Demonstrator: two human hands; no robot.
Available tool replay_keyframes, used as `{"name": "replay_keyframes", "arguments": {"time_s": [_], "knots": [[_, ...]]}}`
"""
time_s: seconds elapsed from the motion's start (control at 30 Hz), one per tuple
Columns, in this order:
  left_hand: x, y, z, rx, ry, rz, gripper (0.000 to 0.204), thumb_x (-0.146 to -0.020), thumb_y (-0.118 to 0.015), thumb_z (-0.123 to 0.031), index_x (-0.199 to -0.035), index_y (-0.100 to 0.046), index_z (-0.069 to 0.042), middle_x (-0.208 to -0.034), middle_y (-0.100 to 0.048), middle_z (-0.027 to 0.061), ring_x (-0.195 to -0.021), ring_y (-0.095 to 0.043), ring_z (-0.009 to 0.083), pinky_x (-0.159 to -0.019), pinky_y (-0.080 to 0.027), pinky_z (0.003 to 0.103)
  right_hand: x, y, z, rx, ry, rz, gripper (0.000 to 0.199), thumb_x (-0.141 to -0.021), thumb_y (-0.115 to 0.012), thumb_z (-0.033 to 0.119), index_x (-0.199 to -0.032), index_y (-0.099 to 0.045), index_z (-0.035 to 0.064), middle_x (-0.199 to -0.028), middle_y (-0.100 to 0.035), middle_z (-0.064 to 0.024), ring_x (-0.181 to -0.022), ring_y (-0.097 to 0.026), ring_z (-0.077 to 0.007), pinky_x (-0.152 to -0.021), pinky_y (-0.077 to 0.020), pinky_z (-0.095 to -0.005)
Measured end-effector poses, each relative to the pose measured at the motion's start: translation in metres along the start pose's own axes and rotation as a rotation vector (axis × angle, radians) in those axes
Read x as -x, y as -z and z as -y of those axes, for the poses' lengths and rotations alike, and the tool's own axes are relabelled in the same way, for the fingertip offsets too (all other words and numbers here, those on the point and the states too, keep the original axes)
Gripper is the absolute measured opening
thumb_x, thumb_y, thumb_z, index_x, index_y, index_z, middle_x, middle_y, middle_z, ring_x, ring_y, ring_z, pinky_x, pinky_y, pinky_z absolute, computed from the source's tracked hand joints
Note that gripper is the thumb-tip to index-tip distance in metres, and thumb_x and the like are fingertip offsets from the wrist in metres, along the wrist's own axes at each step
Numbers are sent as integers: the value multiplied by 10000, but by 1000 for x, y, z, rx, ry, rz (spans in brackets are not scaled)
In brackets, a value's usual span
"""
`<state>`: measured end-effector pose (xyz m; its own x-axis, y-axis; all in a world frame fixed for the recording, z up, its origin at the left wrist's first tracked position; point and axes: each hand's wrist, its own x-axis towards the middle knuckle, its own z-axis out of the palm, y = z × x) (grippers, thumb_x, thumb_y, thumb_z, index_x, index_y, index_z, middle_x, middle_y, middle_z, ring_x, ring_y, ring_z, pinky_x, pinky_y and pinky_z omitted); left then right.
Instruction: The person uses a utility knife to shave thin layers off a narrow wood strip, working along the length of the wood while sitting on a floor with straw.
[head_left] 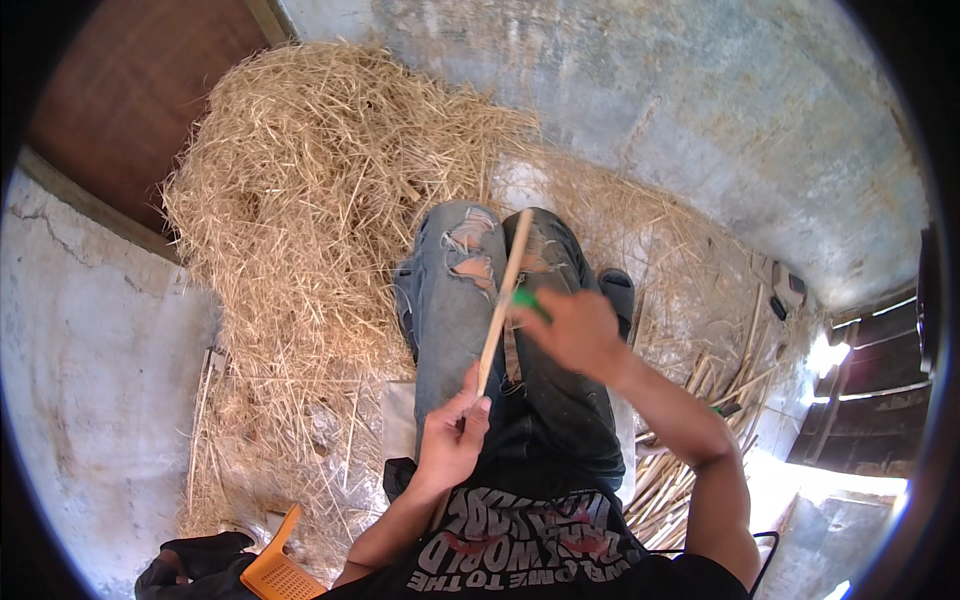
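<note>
My left hand [455,435] is closed around the lower end of a pale bamboo stick [505,290]. The stick slants up and away over my thighs, its far end near my knees. My right hand [575,330], a little blurred, grips what looks like a small green-handled knife [528,300] at about the stick's middle. The blade is too smeared to make out, and the fingers partly cover the handle. Under the stick are my legs in torn grey jeans [455,320].
A large heap of straw-like shavings [320,170] rises ahead and to the left. Bundled thin sticks [680,480] lie at my right. An orange plastic piece [280,570] and dark cloth [190,570] are at lower left. A concrete wall [680,110] stands ahead.
</note>
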<state>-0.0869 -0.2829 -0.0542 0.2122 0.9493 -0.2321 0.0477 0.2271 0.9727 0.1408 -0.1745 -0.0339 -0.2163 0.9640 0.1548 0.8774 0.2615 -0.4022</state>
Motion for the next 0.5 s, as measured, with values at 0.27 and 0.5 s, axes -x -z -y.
{"name": "replay_keyframes", "arguments": {"time_s": [0.27, 0.5], "knots": [[39, -4, 19, 115, 61, 47, 517, -1038, -572, -99, -1529, -423, -34, -662, -446, -86, -557, -400, 6, -496, -331, 185, -41, 60, -117, -240, -391, -352, 540, -1012, -564, 491, -854, -684, -12, -629, -580, -235, -559, -572, -333, -592, -438, -476], [11, -3, 11, 30, -49, -24, 513, -1042, -559, -90, -1528, -413, -16, -633, -457, -71, -532, -407, 11, -481, -331, 183, 26, 36, 10, -237, 57, 185, 484, -975, -605, 511, -826, -667, 55, -583, -609, -194, -568, -638, -416, -554, -502, -497]]}}
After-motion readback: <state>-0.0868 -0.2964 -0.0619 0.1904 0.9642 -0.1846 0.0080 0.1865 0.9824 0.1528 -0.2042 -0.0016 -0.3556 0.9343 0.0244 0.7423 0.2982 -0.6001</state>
